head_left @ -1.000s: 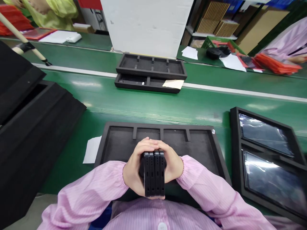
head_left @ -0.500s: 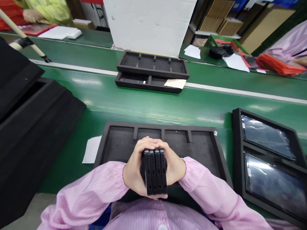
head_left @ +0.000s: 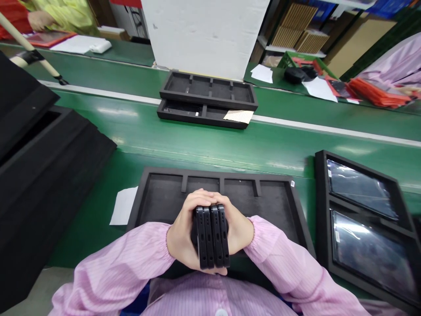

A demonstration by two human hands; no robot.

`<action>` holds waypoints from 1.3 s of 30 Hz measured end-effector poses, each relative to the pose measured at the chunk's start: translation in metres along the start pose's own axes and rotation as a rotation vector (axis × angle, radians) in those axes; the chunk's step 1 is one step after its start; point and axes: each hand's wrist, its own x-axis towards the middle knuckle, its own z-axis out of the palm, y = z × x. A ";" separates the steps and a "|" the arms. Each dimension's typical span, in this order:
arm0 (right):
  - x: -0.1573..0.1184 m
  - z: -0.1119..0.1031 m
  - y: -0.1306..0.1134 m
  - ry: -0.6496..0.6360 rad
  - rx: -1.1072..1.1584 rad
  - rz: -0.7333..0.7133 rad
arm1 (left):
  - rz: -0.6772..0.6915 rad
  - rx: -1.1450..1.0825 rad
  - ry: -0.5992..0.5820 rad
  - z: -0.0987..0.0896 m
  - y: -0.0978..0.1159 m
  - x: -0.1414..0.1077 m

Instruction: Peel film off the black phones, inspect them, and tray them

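Observation:
Several thin black phones (head_left: pixel 212 237) stand on edge side by side in a bundle. Small holes and ports line the ends that face me. My left hand (head_left: pixel 184 232) is closed around the bundle's left side, and my right hand (head_left: pixel 239 226) presses on its right side. The fingertips of both hands meet at the far end of the bundle. A narrow gap runs down the middle of the bundle. Below and beyond my hands lies a black foam tray (head_left: pixel 158 193) with shallow dividers along its far side; my forearms hide part of it.
At right, another black tray (head_left: pixel 324 210) holds film-covered screens (head_left: pixel 371 250). Two small stacked trays (head_left: pixel 207 105) sit across the green bench (head_left: pixel 131 127). Large black foam blocks (head_left: pixel 49 184) stand at left, near white paper (head_left: pixel 123 206). Co-workers' sleeves (head_left: pixel 74 17) show beyond.
A small gap has opened between the middle phones in the bundle. Both hands keep their hold in nearly the same place, while the view has shifted slightly.

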 end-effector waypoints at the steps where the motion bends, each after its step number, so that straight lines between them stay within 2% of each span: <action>1: 0.000 0.001 0.000 0.008 0.006 0.006 | 0.000 0.009 -0.003 0.000 0.000 0.000; 5: 0.002 0.001 0.000 0.012 0.056 0.000 | -0.019 -0.006 -0.018 -0.001 0.001 0.001; 10: 0.007 -0.004 -0.002 0.007 0.095 0.048 | -0.119 0.002 -0.067 -0.004 0.001 0.002; 19: -0.002 -0.005 0.005 0.013 0.090 0.160 | -0.149 0.018 -0.096 -0.007 0.000 0.004; 25: -0.002 -0.005 0.002 -0.012 0.005 0.147 | -0.103 0.022 -0.122 -0.006 -0.001 0.003; 32: 0.002 -0.005 -0.006 0.009 -0.047 0.016 | -0.070 -0.037 -0.095 -0.003 0.001 -0.006; 36: -0.003 -0.004 -0.005 -0.021 -0.183 0.021 | -0.061 -0.042 -0.093 -0.004 0.002 -0.009; 39: -0.006 -0.004 -0.004 -0.043 -0.194 0.025 | -0.069 -0.034 -0.097 -0.004 0.003 -0.009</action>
